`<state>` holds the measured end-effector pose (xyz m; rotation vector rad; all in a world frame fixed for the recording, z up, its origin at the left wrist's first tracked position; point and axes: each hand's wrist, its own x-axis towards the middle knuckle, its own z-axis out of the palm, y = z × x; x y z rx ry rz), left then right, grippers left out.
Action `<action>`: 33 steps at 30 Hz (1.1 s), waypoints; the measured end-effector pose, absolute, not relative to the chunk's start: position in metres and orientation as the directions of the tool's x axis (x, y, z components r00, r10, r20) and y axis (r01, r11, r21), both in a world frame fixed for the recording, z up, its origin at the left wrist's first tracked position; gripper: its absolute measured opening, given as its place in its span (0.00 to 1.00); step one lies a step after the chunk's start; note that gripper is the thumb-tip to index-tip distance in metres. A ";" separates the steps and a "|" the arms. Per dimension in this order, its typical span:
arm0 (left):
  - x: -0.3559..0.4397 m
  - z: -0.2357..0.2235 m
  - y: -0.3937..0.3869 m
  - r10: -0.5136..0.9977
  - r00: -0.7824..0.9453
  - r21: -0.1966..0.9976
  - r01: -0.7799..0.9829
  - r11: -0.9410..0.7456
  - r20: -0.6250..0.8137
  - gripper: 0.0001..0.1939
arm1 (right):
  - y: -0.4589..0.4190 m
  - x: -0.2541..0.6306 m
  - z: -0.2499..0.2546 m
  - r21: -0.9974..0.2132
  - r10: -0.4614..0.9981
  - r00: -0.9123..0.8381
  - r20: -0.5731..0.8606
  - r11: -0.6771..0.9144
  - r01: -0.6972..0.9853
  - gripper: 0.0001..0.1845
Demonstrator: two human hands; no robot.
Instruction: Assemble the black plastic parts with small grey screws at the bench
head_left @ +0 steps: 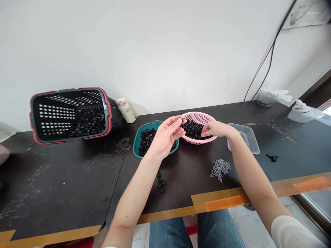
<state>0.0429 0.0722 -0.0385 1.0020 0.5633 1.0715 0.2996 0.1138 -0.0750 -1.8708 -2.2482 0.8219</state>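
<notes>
Above the dark surface (pixel 186 172), your left hand (pixel 165 136) pinching a small dark piece (pixel 182 119) beside the pink perforated basket (pixel 199 141), your right hand (pixel 214 129) among the black parts (pixel 192 129) inside it, its grip impossible to tell.

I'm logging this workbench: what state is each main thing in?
Left hand: raised, pinching a small piece
Right hand: reaching into pink basket; grip unclear
Pink basket: partly filled with black pieces
Teal tray: holding black pieces, partly covered
Black basket: partly filled with black pieces
Grey pieces: loosely piled
Clear tray: partly hidden by right arm
Bottle: standing
</notes>
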 end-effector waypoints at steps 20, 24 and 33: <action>0.051 -0.025 0.023 0.857 0.313 0.901 -0.281 -0.330 0.411 0.10 | 0.026 0.251 -0.016 -0.837 0.796 -0.299 0.525 0.547 -0.014 0.16; 0.052 -0.023 0.016 0.876 0.258 0.907 -0.222 -0.358 0.409 0.10 | 0.025 0.246 -0.020 -0.840 0.818 -0.221 0.532 0.543 -0.012 0.20; 0.052 -0.022 0.014 0.868 0.257 0.905 -0.139 -0.401 0.424 0.10 | 0.022 0.239 -0.017 -0.810 0.787 -0.229 0.573 0.586 -0.017 0.11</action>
